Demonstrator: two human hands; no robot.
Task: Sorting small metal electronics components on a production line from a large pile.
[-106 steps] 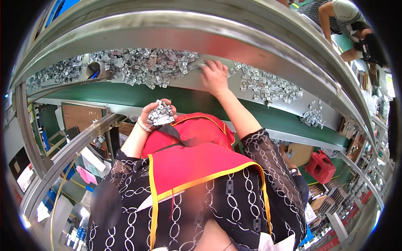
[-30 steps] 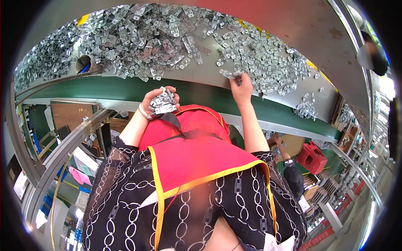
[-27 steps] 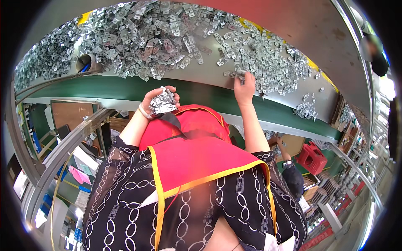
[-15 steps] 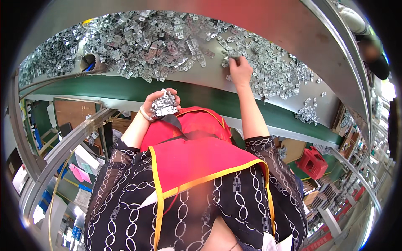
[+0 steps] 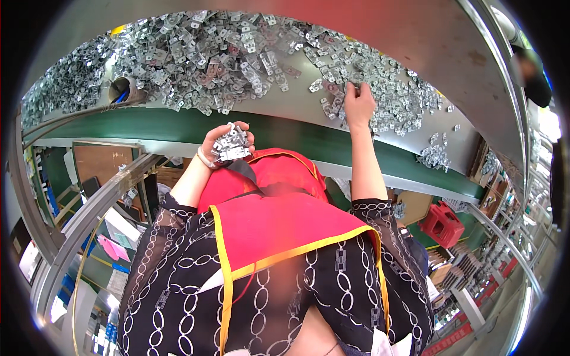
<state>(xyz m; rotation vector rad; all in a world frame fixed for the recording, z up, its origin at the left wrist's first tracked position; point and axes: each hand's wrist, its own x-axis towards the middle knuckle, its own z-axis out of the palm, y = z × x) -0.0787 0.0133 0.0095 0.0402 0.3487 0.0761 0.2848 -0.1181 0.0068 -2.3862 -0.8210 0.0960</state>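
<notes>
The left hand (image 5: 222, 142) is closed around a stacked bunch of small flat silver metal brackets (image 5: 230, 144), their long sides level. The right hand (image 5: 358, 102) pinches 1 bracket in the scattered heap of silver brackets (image 5: 237, 53); a red plastic crate (image 5: 442, 224) sits lower right.

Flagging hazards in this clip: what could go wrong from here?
The left hand cups a heaped stack of small metal plates close to the body; one more might spill it. The right hand reaches into the loose pile of metal plates, where stamped edges could nick bare fingers.
</notes>
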